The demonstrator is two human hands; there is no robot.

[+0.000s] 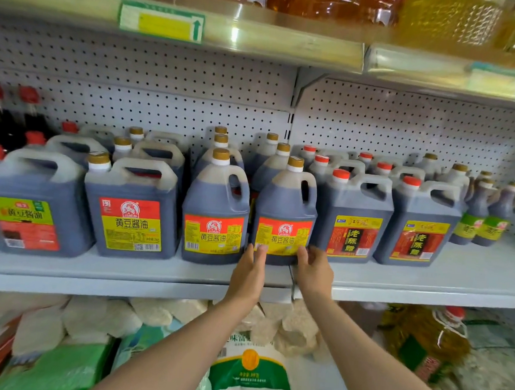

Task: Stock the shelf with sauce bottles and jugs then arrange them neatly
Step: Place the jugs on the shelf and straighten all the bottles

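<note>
**Both hands square up a soy sauce jug at the shelf front**

White pegboard backs the grey shelf [131, 270] running across the middle of the frame. At centre, the left hand [250, 274] and right hand [313, 270] press curled fingers against the lower corners of a gold-capped jug [285, 214], bracketing its base rather than wrapping it; the jug stands upright on the shelf, near the front edge. Just beside it to the left stands a matching jug [214, 213], and to the right two red-capped jugs [354, 219].

Stocking looks nearly done: the front row is full and rows stand behind it. What seems left is aligning fronts and labels. Back rows are mostly hidden, the far-left bottles are cut off, and the shelves above and below are blurred.
</note>
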